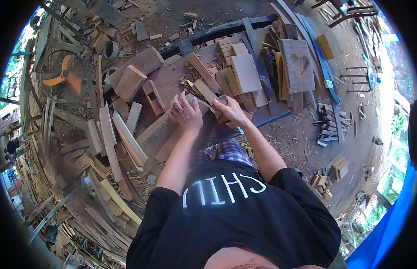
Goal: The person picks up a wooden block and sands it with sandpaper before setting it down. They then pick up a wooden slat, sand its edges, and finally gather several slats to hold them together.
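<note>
Over the end of a long board [157, 133] on the low workbench, my left hand [187, 114] is raised with its fingers bent and apart, and nothing shows in it. To its right, my right hand [231, 111] is closed, thumb on top, around a small dark wood block [220, 100]. Part of that block is hidden by the fingers. A pale wood strip [204, 91] lies just beyond both hands. Left of my left hand is a wooden hand plane [153, 97] with an opening in its body.
On the workbench [172, 77] lie many wood offcuts, a pale flat board [246, 73] and a board with a carved heart [297, 65]. An orange-bladed fan [65, 76] stands at the left. Scrap wood covers the ground, and a metal-legged stool [358, 79] is at the right.
</note>
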Motion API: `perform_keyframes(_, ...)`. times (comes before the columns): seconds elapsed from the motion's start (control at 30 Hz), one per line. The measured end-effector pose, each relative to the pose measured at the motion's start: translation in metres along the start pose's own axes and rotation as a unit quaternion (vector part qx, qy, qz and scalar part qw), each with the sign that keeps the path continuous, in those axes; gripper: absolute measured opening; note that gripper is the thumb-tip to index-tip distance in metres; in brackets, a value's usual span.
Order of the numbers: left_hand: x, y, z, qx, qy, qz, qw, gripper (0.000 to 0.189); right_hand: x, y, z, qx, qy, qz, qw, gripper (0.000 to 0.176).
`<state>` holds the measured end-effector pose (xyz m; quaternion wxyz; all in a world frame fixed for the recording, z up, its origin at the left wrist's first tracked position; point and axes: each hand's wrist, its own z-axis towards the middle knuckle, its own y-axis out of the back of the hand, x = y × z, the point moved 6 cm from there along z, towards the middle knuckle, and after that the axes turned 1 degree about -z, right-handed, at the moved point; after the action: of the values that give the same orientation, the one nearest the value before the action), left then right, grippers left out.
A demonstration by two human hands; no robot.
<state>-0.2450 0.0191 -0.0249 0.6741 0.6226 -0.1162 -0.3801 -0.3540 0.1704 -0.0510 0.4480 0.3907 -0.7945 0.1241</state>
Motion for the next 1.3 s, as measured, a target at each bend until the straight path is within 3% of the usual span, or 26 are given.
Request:
perform_keyframes(0.07,0.002,-0.007,0.001,-0.026,-0.001,0.060,0.998,0.046,0.005,-0.003,0.006,0.024,-0.013,-0.051,0.998,0.062)
perform_keyframes(0.13,0.001,-0.015,0.002,0.052,-0.002,0.054,0.997,0.049,0.007,-0.004,0.015,0.033,-0.017,-0.063,0.997,0.062)
perform_keyframes(0.2,-0.001,-0.016,0.006,0.071,-0.006,0.055,0.996,0.050,0.016,-0.009,0.033,0.047,-0.020,-0.075,0.996,0.063)
perform_keyframes(0.27,-0.001,-0.016,0.000,0.103,-0.002,0.063,0.993,0.052,0.038,-0.017,0.059,0.046,0.040,-0.245,0.968,0.062)
perform_keyframes(0.3,0.000,-0.014,0.000,0.094,-0.003,0.038,0.995,0.053,0.046,-0.023,0.062,0.057,0.086,-0.214,0.971,0.064)
perform_keyframes(0.43,-0.007,-0.012,0.009,0.101,-0.022,0.030,0.994,0.055,0.026,-0.009,0.036,0.056,0.121,-0.154,0.979,0.061)
perform_keyframes(0.5,-0.005,-0.017,0.010,0.107,-0.020,0.039,0.993,0.054,0.021,-0.009,0.037,0.037,0.111,-0.142,0.983,0.060)
perform_keyframes(0.57,-0.005,-0.015,0.008,0.113,-0.030,0.034,0.993,0.052,0.033,-0.015,0.052,-0.003,0.082,-0.237,0.968,0.060)
perform_keyframes(0.73,-0.005,-0.013,0.010,0.135,-0.015,0.036,0.990,0.050,0.023,-0.008,0.037,0.067,0.059,-0.143,0.986,0.060)
perform_keyframes(0.87,-0.007,-0.013,0.010,0.121,-0.032,0.056,0.991,0.047,0.022,-0.011,0.047,0.062,0.026,-0.154,0.986,0.059)
perform_keyframes(0.9,-0.007,-0.013,0.009,0.125,-0.029,0.059,0.990,0.047,0.039,-0.015,0.058,0.038,0.076,-0.183,0.979,0.059)
perform_keyframes(0.97,-0.006,-0.012,0.011,0.125,-0.018,0.029,0.992,0.047,0.042,-0.024,0.071,0.091,0.052,-0.177,0.979,0.059)
perform_keyframes(1.17,-0.007,-0.014,0.012,0.131,-0.027,0.034,0.990,0.047,0.019,-0.009,0.042,0.073,0.060,-0.128,0.987,0.058)
perform_keyframes(1.2,-0.007,-0.014,0.011,0.134,-0.026,0.035,0.990,0.047,0.034,-0.011,0.053,0.102,0.007,-0.170,0.980,0.057)
perform_keyframes(1.23,-0.007,-0.014,0.011,0.134,-0.022,0.023,0.991,0.047,0.039,-0.021,0.069,0.093,0.065,-0.151,0.982,0.058)
perform_keyframes(1.3,-0.004,-0.014,0.012,0.134,-0.020,0.017,0.991,0.047,0.037,-0.028,0.081,0.096,0.063,-0.153,0.982,0.059)
